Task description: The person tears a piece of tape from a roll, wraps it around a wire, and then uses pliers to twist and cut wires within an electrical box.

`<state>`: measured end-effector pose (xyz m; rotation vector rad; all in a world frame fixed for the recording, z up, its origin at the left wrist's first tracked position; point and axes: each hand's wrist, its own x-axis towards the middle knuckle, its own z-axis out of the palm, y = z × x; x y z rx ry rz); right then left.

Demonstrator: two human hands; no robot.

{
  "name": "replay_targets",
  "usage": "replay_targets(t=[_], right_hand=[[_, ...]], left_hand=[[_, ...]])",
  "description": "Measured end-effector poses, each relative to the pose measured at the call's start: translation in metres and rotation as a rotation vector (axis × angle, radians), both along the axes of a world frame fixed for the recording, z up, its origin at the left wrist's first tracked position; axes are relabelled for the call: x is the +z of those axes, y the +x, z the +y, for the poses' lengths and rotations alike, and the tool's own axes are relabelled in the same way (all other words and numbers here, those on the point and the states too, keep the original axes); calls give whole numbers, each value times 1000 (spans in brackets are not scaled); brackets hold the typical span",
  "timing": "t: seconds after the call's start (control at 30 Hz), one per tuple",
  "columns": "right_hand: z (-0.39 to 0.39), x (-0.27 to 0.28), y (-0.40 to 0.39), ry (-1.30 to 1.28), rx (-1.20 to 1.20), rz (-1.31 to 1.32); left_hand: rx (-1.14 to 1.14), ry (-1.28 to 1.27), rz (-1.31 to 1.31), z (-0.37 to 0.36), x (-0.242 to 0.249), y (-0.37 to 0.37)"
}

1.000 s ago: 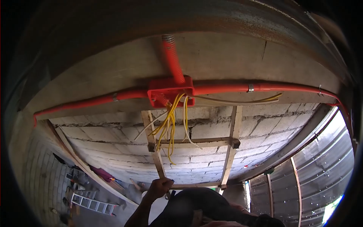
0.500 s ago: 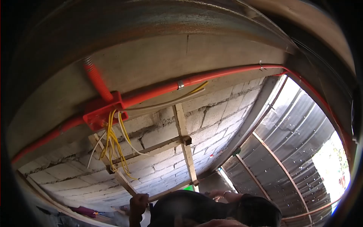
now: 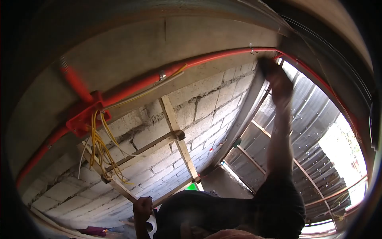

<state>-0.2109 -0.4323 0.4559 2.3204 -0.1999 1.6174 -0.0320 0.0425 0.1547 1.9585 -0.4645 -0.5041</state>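
Observation:
My left hand (image 3: pixel 143 208) is closed around the end of a wooden frame's rail (image 3: pixel 124 189) at the bottom; the frame looks like a ladder. My right hand (image 3: pixel 281 85) is raised at upper right, close below an orange conduit (image 3: pixel 223 53). It is blurred, its fingers appear closed, and a dark object (image 3: pixel 263 68) that I cannot make out shows at it. To the left, an orange junction box (image 3: pixel 81 118) is fixed on the concrete beam, with yellow wires (image 3: pixel 95 139) and white wires hanging from it.
A concrete block wall (image 3: pixel 211 105) stands behind the wooden frame. Corrugated metal sheets (image 3: pixel 314 123) form the right side, with bright gaps. A metal clamp (image 3: pixel 162 75) holds the conduit. A short orange flexible pipe (image 3: pixel 77 85) rises from the box.
My right hand has risen from low near my body to the conduit at upper right. The view has shifted, so the box appears farther left. My left hand stays at the wooden rail.

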Motion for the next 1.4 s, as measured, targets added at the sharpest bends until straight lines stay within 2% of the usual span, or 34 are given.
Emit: replay_targets(t=[0.03, 0.07, 0.13, 0.17, 0.2, 0.23, 0.27, 0.33, 0.37, 0.53, 0.67, 0.77, 0.83, 0.87, 0.93, 1.03, 1.1, 1.13, 1.17, 1.2, 1.23, 1.27, 1.33, 1.4], right_hand=[[19, 47, 6, 150, 313, -130], [35, 88, 7, 18, 289, -194], [48, 131, 27, 148, 363, -217], [40, 180, 20, 146, 365, -217], [29, 239, 7, 483, 319, 347], [18, 269, -2, 803, 245, 918], [28, 247, 12, 800, 246, 919], [59, 179, 56, 215, 96, -122], [59, 176, 60, 217, 98, -117], [44, 181, 69, 256, 412, -1], [36, 183, 76, 71, 417, 19], [33, 183, 81, -12, 303, 9], [42, 179, 88, -27, 615, -136], [44, 178, 85, -26, 613, -136], [44, 178, 74, 233, 544, -88], [36, 174, 57, 342, 434, -179], [37, 153, 54, 56, 686, -340], [44, 140, 51, 76, 705, -323], [55, 122, 45, 79, 765, -297], [64, 101, 37, 101, 834, -265], [69, 79, 30, 139, 903, -234], [65, 59, 24, 194, 965, -206], [29, 28, 11, 431, 1261, 305], [88, 35, 29, 343, 1202, 435]], left_hand=[[-6, -17, -12, -2, -8, 4], [-9, -33, -23, -3, -12, 5], [11, -29, 17, -9, -1, 0], [35, -26, 54, -11, 3, -1], [37, -28, 54, -10, -1, -1], [33, -30, 52, -7, -10, 0], [29, -30, 50, -5, -15, 1], [40, -40, 39, -3, -14, -3], [48, -43, 28, -2, -14, -6], [41, -21, 39, -6, -4, -6], [30, -8, 58, -6, -3, -4], [56, -4, 70, -4, -5, -5], [53, -6, 56, -2, -8, -5], [49, -9, 41, -2, -8, -5], [53, -10, 52, -2, -6, -6], [59, -28, 71, -3, -10, -3], [33, -36, 25, 0, -14, -1], [17, -22, -22, 0, -15, -1], [53, 30, 5, -2, -12, -2], [-119, 32, -439, 8, -35, 3], [35, 18, -73, 1, -16, 0], [23, 18, -68, 2, -15, 2], [51, 41, -46, -2, 2, -1], [56, -39, 14, -11, 18, 0]])
